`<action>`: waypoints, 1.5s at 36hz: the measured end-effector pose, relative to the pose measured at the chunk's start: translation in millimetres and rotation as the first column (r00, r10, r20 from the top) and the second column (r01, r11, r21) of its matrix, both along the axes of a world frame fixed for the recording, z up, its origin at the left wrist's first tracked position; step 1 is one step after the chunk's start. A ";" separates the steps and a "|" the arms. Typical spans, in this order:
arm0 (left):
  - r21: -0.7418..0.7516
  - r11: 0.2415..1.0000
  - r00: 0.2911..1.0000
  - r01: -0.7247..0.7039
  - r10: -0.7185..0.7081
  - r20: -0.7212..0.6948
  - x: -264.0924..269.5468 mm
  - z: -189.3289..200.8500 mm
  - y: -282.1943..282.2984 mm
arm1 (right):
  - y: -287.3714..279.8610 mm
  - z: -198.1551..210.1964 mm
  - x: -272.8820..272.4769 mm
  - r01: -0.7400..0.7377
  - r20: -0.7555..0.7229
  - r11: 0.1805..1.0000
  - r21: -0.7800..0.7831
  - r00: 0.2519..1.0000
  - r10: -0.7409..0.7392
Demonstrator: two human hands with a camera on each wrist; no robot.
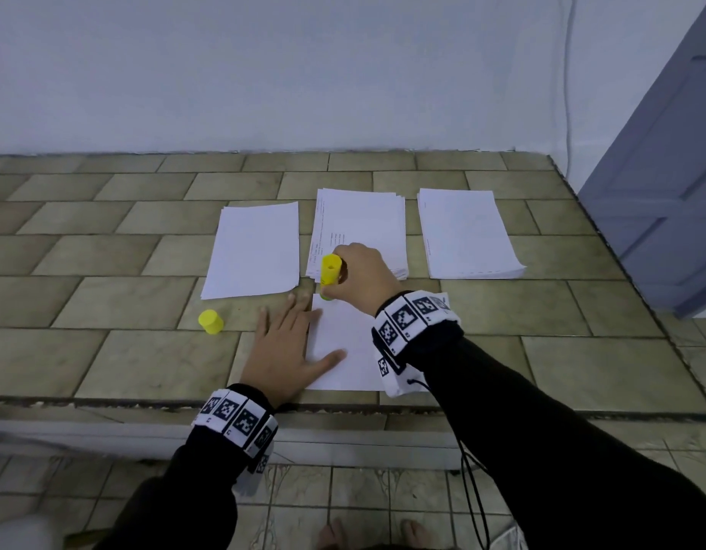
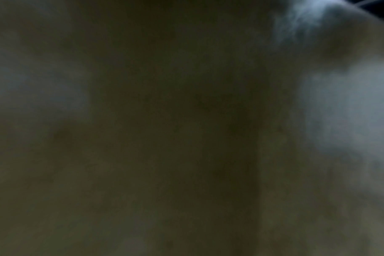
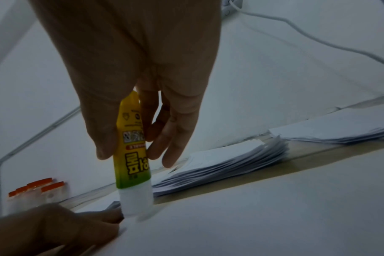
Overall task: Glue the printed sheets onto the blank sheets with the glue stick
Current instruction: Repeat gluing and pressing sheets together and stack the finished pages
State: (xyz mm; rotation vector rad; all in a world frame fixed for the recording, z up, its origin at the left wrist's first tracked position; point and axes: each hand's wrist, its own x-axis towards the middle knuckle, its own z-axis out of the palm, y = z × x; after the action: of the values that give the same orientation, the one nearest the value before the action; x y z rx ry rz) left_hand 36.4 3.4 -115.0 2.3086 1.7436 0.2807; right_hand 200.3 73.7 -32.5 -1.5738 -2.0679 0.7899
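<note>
My right hand (image 1: 359,273) grips an uncapped yellow glue stick (image 1: 329,271), held upright with its white tip (image 3: 135,202) down on the far left corner of a white sheet (image 1: 349,343) near the counter's front edge. My left hand (image 1: 285,343) lies flat, fingers spread, pressing on that sheet's left edge. The glue's yellow cap (image 1: 210,321) stands on the tiles to the left. Behind lie a blank sheet pile (image 1: 253,250), a printed stack (image 1: 361,224) and another stack (image 1: 466,234). The left wrist view is dark and blurred.
The tiled counter (image 1: 105,271) ends at a white wall behind and a front edge (image 1: 145,402) near me. A grey-blue door (image 1: 668,172) stands at the right. Orange-capped bottles (image 3: 36,190) sit by the wall at the far left.
</note>
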 end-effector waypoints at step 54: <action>0.019 0.999 0.999 -0.028 0.028 0.021 -0.9 -5.4 0.7 | -48.1 -3.9 35.9 -0.062 -0.137 0.998 0.023 0.988 0.065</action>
State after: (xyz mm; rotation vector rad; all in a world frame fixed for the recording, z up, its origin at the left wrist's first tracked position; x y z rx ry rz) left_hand 35.5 4.1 -120.3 2.2880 1.7722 0.3262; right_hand 236.1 25.6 -36.4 -1.4084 -2.0284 0.8745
